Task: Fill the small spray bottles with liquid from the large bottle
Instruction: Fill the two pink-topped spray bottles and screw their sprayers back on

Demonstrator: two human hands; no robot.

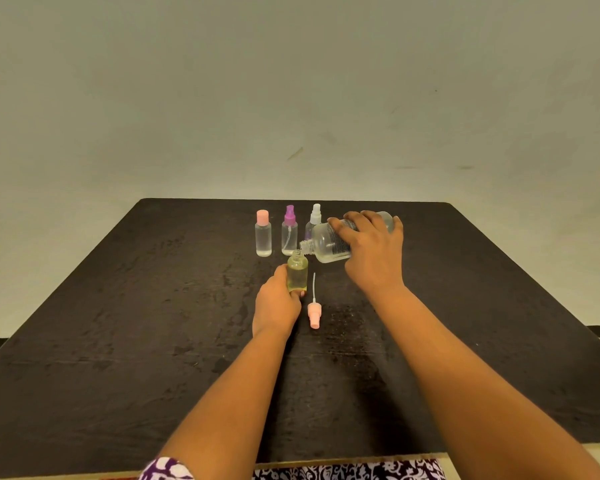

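1 spray bottle (316, 215) half behind large bottle (326, 242)

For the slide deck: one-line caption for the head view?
The right hand tips the large bottle over an open small bottle held by the left hand.

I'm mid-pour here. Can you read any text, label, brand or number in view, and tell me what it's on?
No text can be quoted.
large bottle: dark print on its label, too small and blurred to read, partly covered by the right hand.
open small bottle, held by the left hand: no print visible.
pink-capped bottle, purple spray bottle, white spray bottle, loose pink spray head: no print visible.
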